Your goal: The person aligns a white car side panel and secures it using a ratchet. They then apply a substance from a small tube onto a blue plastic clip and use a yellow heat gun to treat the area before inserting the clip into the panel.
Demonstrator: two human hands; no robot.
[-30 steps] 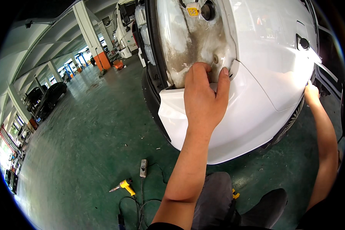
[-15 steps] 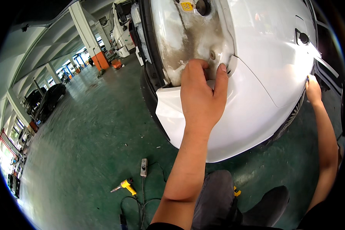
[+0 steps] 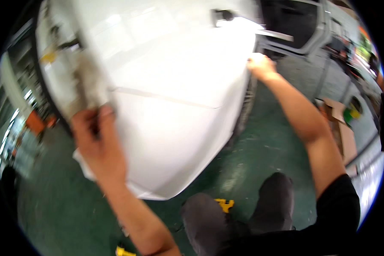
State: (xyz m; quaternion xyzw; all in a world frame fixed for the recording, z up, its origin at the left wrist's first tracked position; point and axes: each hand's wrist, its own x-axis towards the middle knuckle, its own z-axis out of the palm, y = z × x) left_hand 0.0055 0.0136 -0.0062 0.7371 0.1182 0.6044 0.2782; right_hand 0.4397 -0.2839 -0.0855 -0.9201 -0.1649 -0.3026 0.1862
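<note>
A white car's front corner fills the middle, with a bumper cover [image 3: 166, 145] below a seam and a fender [image 3: 158, 64] above it. My left hand [image 3: 100, 147] is at the cover's upper edge, beside the stained headlight recess [image 3: 87, 81]. Its fingers hook over that edge and the thumb lies apart from them; motion blurs the tips. On the far right, my right hand [image 3: 262, 67] is closed on the cover's rear edge at the wheel arch, just above the tyre [image 3: 246, 106]. The fingers behind the edge are hidden.
A black fitting [image 3: 224, 16] sits on the fender. To the right stand a door frame [image 3: 328, 25] and an open cardboard box [image 3: 343, 132]. Yellow objects lie on the green floor: one [image 3: 225, 205] between my knees, another [image 3: 124, 251] at the lower edge.
My view has swung right, so the car and both hands appear farther left. Both hands stay at the same places on the bumper cover. The door frame and box have come into view.
</note>
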